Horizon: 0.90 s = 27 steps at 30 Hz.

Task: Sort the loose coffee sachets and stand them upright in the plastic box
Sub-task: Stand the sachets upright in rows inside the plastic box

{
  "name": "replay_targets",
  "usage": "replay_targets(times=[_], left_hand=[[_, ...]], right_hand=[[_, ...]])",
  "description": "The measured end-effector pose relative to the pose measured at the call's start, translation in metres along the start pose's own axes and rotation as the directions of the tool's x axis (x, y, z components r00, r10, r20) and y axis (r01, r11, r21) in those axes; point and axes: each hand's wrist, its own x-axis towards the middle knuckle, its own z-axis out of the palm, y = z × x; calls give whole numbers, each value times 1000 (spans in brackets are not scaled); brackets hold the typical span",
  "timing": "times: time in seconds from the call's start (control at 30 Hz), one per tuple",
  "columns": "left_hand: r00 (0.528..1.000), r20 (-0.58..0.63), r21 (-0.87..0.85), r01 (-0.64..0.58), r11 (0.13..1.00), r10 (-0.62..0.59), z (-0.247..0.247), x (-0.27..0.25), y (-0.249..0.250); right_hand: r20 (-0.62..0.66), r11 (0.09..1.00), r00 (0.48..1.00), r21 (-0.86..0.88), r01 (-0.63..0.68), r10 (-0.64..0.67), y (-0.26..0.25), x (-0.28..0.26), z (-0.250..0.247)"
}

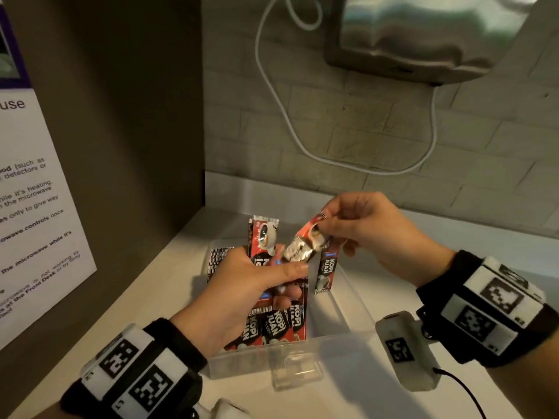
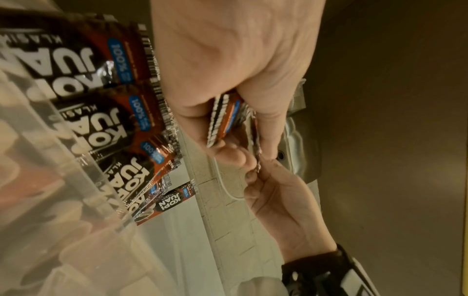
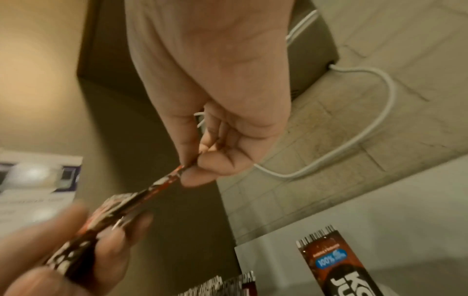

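A clear plastic box (image 1: 348, 306) sits on the white counter with several red-and-black coffee sachets (image 1: 272, 325) standing at its left end. One more sachet (image 1: 325, 273) leans alone further right. My left hand (image 1: 242, 291) hovers over the box and grips a small bundle of sachets (image 1: 262, 235). My right hand (image 1: 369, 231) pinches the top end of one sachet (image 1: 302, 243) whose lower end lies under my left thumb. The wrist views show the bundle (image 2: 222, 118) in my left hand (image 2: 228, 66), and my right hand (image 3: 217, 104) pinching the sachet (image 3: 157, 188).
A brown side panel with a printed notice (image 1: 33, 207) closes the left side. The brick wall (image 1: 378, 131) behind carries a looping white cable (image 1: 272, 92) and a metal appliance (image 1: 423, 34). A small clear latch (image 1: 296, 370) juts from the box's front.
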Motion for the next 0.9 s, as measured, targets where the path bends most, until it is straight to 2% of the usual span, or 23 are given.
replay_targets(times=[0.03,0.1,0.2,0.3,0.43,0.53,0.63,0.77,0.9], left_hand=[[1000,-28,-33,-3,999,2,-2,0,0],[994,-104,-83,-39,996,30,-6,2,0],[981,-177,-112,-102,988,81,-5,6,1],[986,-138,-67,-102,993,92,6,9,-1],[990,-85,12,-107,994,108,19,10,-7],[989,-110,-2,-103,995,103,14,10,-6],[986,-142,-34,-88,996,82,5,8,-2],[988,-155,-53,-32,998,23,-2,4,0],[989,-151,-71,-22,997,11,0,2,-1]], right_hand=[[-24,998,999,55,-19,21,1,-1,-5],[28,996,998,67,-52,51,4,-5,-14],[233,990,971,-138,-20,52,4,-15,-13],[278,953,959,-301,42,45,-1,-20,-3],[282,953,959,-292,78,8,-6,-17,5],[225,979,974,-203,24,23,2,-14,1],[72,987,995,-155,-51,63,19,-5,-12],[-53,939,993,-322,-119,108,46,7,-25],[-44,929,993,-351,-119,111,65,16,-24]])
